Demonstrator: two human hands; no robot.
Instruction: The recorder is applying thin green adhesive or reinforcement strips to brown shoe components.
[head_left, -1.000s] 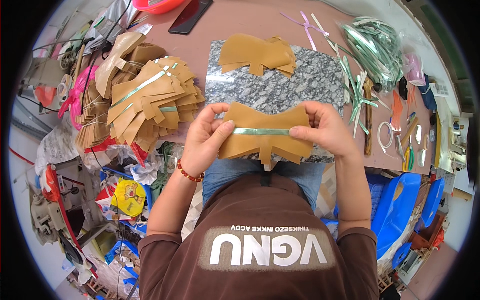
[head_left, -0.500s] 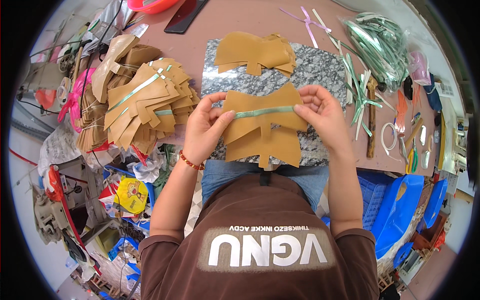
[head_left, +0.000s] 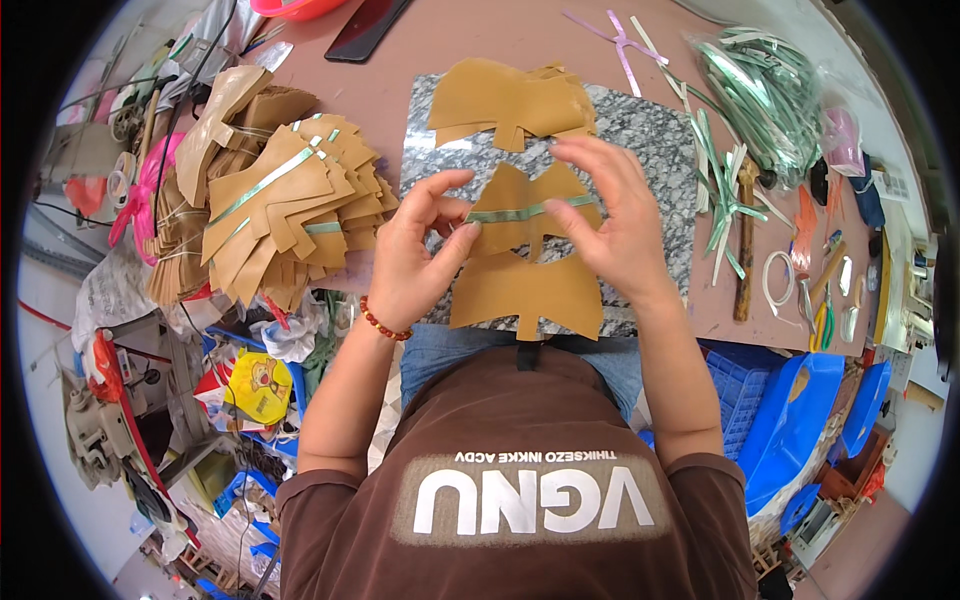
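A tan, leather-like cut piece (head_left: 510,190) with a green strip across it is between my hands, its sides bent up along a middle crease. At its left edge, my left hand (head_left: 425,245) grips it near the strip's end with the thumb and curled fingers. My right hand (head_left: 620,225) has its fingers spread apart, and its thumb touches the piece near the strip. Just below lies another tan piece (head_left: 525,300) with a short tab and no strip showing. A small stack of tan pieces (head_left: 500,100) sits farther back on the speckled stone slab (head_left: 650,150).
On the left are piled tan pieces (head_left: 260,205), some with green strips. A bag of green strips (head_left: 760,90), loose strips (head_left: 725,200), a hammer (head_left: 743,240) and pliers (head_left: 822,318) are on the right. A dark phone (head_left: 365,30) lies at the back. Blue crates (head_left: 790,420) stand below the table.
The strip-bearing piece was held flat by both hands; now it is bent and looks narrower. My hands have come closer together, and my right fingers have spread off its edge.
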